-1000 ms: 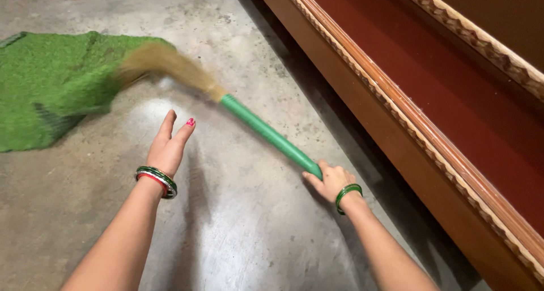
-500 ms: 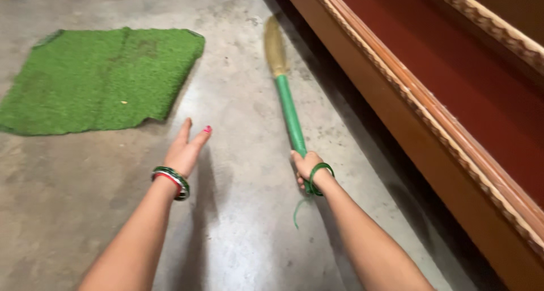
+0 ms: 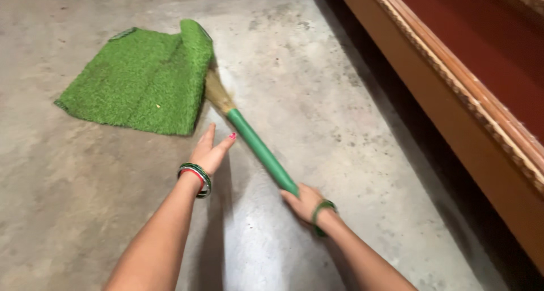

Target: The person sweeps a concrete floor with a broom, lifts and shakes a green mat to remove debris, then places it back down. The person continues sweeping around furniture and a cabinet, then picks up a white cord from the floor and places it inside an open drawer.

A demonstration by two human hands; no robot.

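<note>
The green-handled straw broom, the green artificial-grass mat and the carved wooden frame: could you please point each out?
green-handled straw broom [image 3: 262, 150]: head view, middle of handle.
green artificial-grass mat [image 3: 136, 81]: head view, flat centre.
carved wooden frame [image 3: 453, 84]: head view, carved top edge.

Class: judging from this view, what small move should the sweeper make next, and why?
Probably draw the broom back: its bristles have lifted the edge of the green mat. The right hand grips the handle; the left hand is free.
</note>
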